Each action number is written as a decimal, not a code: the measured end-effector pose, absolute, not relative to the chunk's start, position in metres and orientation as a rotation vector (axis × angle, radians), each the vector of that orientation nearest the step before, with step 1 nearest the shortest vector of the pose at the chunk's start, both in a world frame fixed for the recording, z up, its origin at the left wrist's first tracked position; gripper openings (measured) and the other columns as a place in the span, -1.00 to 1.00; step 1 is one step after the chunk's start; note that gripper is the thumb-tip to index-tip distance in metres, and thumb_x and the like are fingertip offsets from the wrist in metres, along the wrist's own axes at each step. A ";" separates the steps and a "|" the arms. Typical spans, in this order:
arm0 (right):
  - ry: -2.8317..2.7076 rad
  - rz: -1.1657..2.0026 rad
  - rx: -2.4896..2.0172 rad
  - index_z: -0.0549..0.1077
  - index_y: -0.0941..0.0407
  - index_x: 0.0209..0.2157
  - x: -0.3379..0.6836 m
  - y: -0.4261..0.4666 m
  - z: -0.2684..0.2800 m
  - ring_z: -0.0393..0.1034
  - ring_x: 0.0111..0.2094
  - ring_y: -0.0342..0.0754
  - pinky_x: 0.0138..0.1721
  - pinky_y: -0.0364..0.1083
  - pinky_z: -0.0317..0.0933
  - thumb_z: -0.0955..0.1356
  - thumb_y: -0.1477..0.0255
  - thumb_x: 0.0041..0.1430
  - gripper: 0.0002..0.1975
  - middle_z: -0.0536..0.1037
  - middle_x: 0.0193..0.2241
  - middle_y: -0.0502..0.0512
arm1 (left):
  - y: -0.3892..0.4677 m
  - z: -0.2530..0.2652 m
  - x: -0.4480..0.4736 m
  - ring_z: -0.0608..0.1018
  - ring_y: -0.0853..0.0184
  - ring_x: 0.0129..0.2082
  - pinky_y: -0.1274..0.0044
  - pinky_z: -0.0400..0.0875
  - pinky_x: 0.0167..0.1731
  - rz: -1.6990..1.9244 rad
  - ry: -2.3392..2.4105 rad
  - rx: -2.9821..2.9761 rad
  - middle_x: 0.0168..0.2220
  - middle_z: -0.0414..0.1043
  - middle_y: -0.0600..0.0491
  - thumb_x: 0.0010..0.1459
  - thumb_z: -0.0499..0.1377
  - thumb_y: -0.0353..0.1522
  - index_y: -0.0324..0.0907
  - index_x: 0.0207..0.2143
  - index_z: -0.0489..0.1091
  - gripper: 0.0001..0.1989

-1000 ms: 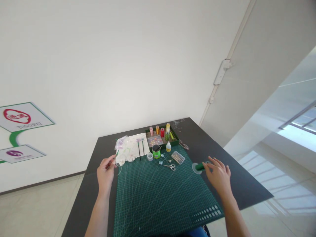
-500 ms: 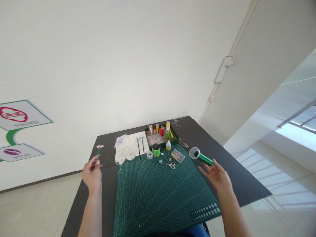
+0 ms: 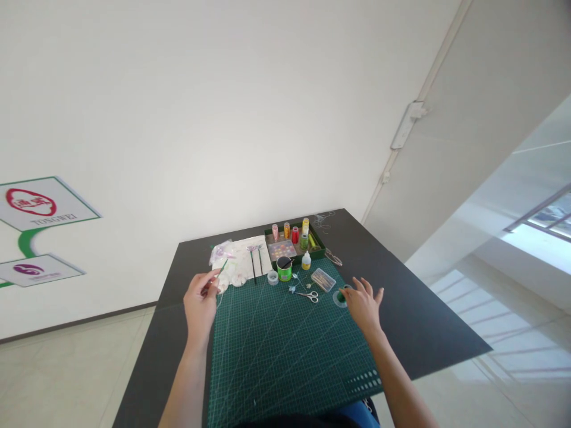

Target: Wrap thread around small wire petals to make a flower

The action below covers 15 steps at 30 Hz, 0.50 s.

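Between the thumb and fingers of my left hand [image 3: 200, 300] is a thin green stem [image 3: 223, 266], tilted up to the right; its pink flower tip blends into the white pieces behind. My right hand [image 3: 363, 303] pinches a spool of green thread [image 3: 339, 298] with a clear flange, low at the right edge of the green cutting mat [image 3: 285, 351]. The other fingers of that hand are spread. Left of the spool lie a clear box of cotton swabs [image 3: 323, 280] and scissors [image 3: 307, 296], with small pale blue flower pieces [image 3: 292, 289] close by.
Behind the mat stand a green can [image 3: 284, 272], a glue bottle [image 3: 306, 260], a tape roll [image 3: 272, 277] and a tray [image 3: 319, 254] of coloured thread spools. Two dark sticks [image 3: 253, 266] lie on white paper beside white pieces [image 3: 232, 270]. Tweezers [image 3: 333, 257] lie to the right.
My right hand has brought the green spool down and left to the mat's edge, turning it upright. My left hand has moved right with the stem, which now leans.
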State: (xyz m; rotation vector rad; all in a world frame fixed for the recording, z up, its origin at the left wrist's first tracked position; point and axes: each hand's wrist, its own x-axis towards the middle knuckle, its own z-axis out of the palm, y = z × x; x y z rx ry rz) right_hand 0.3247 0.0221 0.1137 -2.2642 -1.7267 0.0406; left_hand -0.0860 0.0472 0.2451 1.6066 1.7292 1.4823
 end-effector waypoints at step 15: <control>-1.635 0.294 -2.183 0.66 0.14 -0.17 0.320 0.025 0.167 0.25 0.20 0.36 0.15 0.32 0.14 0.35 0.23 0.21 -0.66 0.50 0.12 0.34 | 0.016 0.300 -0.019 0.47 0.47 -0.48 0.64 0.36 -0.50 1.236 1.334 1.873 -0.30 0.42 0.04 0.24 0.11 -0.47 -0.15 -0.16 0.59 -0.73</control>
